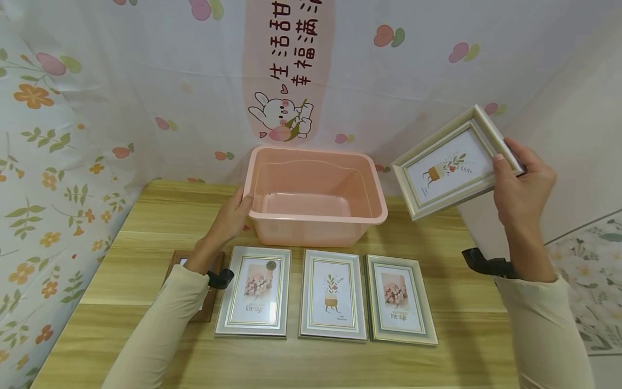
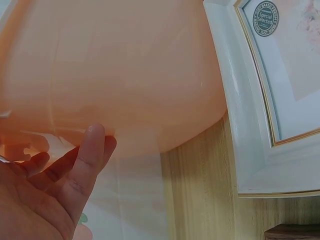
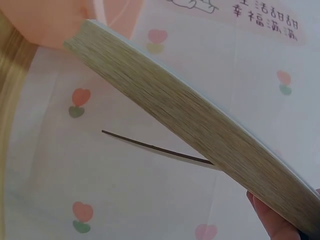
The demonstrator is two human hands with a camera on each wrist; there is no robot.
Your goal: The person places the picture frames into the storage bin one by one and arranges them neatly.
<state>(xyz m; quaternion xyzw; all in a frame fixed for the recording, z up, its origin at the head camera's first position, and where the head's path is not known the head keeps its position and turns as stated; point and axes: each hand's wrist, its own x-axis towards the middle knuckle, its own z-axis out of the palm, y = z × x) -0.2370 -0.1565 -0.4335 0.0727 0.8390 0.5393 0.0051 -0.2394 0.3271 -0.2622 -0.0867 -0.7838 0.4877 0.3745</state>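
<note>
Bin [image 1: 306, 231], pink, on the wooden table [image 1: 141, 232]; the left hand [image 1: 229, 216] grips its left rim, the palm side appearing only in the left wrist view. Raised picture frame [image 1: 443, 167], right of the bin: the right hand [image 1: 525, 186] pinches its edge, thumb on the front. Right wrist view alone reveals a thin strut [image 3: 155, 148] jutting behind; left wrist view makes the round seal [image 2: 265, 18] on a silvery frame [image 1: 223, 302] legible.
</note>
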